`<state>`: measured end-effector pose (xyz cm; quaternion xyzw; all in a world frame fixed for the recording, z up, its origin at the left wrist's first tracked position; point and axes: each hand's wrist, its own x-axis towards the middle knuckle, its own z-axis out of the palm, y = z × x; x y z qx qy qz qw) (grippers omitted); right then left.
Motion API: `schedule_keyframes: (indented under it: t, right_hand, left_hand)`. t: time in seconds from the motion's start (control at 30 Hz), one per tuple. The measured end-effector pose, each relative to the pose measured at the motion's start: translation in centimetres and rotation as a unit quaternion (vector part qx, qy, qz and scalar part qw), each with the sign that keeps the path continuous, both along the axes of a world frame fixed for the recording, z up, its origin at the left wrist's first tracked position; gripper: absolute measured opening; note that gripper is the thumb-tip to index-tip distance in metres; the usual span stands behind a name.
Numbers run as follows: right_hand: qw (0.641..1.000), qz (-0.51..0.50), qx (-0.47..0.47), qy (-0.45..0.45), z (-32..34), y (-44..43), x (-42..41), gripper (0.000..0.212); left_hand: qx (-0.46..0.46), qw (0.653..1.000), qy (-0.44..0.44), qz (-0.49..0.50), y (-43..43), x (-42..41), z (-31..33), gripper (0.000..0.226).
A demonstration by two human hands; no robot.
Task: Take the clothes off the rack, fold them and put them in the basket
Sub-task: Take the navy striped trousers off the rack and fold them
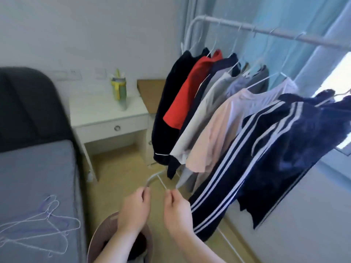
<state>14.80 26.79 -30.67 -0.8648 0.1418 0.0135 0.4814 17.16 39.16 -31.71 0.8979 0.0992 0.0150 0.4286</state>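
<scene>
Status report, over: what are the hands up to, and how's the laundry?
Left hand and right hand pinch an empty hanger. Clothes hang on rack. Basket below hands, path clear.

Bright, soft daylight through pale blue sheer curtains (284, 16) at right, blown-out white glare at the window gap (341, 73), motion blur smearing the dark padded headboard (28, 103) and white bedside table (106, 114), white metal clothes rack (266, 32) bowed by wide-angle distortion, faint shadows.

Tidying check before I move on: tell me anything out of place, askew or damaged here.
Empty wire hangers lie in a loose tangle on the bed, away from the rack. The left hand and right hand pinch another bare hanger near the basket. Nothing looks spilled or damaged.
</scene>
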Motion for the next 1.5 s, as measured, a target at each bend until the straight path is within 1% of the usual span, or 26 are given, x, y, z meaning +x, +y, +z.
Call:
schedule_keyframes:
  t: [0.13,0.27,0.37,0.47,0.53,0.63,0.77,0.83,0.9,0.93,1.03,1.1,1.13,1.2,1.27,1.3,1.4,1.5]
  right_hand:
    - [0.993,-0.040,0.053,-0.099,7.3,-4.1,-2.0,0.036]
    - [0.967,-0.097,0.113,-0.206,13.5,-8.6,-4.4,0.037]
    - [0.940,-0.141,0.152,-0.273,17.0,-11.9,-5.3,0.040]
    - [0.923,-0.169,0.136,-0.317,19.2,-15.0,-6.0,0.041]
    - [0.913,-0.192,0.128,-0.335,19.9,-16.7,-6.0,0.041]
    - [0.906,-0.225,0.112,-0.340,21.0,-18.8,-6.0,0.041]
    - [0.900,-0.246,0.093,-0.347,22.9,-20.8,-5.8,0.040]
    - [0.898,-0.251,0.089,-0.349,23.7,-21.5,-5.5,0.039]
    - [0.899,-0.258,0.079,-0.345,24.1,-22.2,-5.4,0.037]
    - [0.900,-0.261,0.075,-0.341,24.1,-22.4,-5.3,0.035]
    - [0.903,-0.274,0.074,-0.323,24.1,-23.1,-5.0,0.028]
    - [0.904,-0.283,0.077,-0.310,23.9,-23.4,-4.7,0.026]
    - [0.903,-0.290,0.079,-0.306,24.0,-23.5,-4.5,0.025]
    - [0.902,-0.299,0.085,-0.299,24.2,-23.8,-4.4,0.023]
    - [0.900,-0.304,0.083,-0.301,24.8,-24.2,-4.2,0.022]
    - [0.898,-0.308,0.077,-0.305,25.3,-24.4,-4.1,0.022]
    - [0.888,-0.319,0.057,-0.328,26.9,-24.8,-4.0,0.023]
    - [0.873,-0.325,0.059,-0.360,29.0,-24.9,-4.1,0.023]
  left_hand:
    - [0.024,0.991,-0.130,-0.011,-3.6,-0.2,8.7,0.037]
    - [0.025,0.967,-0.240,-0.088,-8.6,-1.0,16.6,0.037]
    - [0.018,0.937,-0.309,-0.160,-11.9,-1.5,20.8,0.038]
    - [0.020,0.912,-0.356,-0.203,-14.8,-1.4,23.0,0.039]
    - [0.017,0.902,-0.370,-0.223,-16.9,-1.1,24.2,0.038]
    - [0.034,0.894,-0.380,-0.237,-20.3,0.1,25.4,0.037]
    - [0.053,0.896,-0.376,-0.231,-23.7,2.0,26.5,0.034]
    - [0.079,0.907,-0.344,-0.230,-24.8,2.5,26.9,0.029]
    - [0.147,0.911,-0.315,-0.222,-25.7,3.3,26.7,0.035]
    - [0.160,0.914,-0.293,-0.230,-26.1,3.7,26.5,0.039]
    - [0.146,0.924,-0.216,-0.279,-27.0,5.2,25.7,0.044]
    - [0.162,0.921,-0.185,-0.302,-27.5,5.5,25.2,0.040]
    - [0.152,0.919,-0.179,-0.317,-27.7,5.6,25.2,0.038]
    - [0.094,0.916,-0.194,-0.339,-27.9,5.5,25.0,0.034]
    - [0.015,0.916,-0.237,-0.323,-27.7,5.6,25.7,0.031]
    - [-0.002,0.913,-0.264,-0.311,-27.4,5.5,26.4,0.031]
    - [0.009,0.889,-0.359,-0.285,-26.2,5.0,29.3,0.033]
    - [-0.043,0.877,-0.399,-0.266,-24.6,4.5,32.8,0.033]
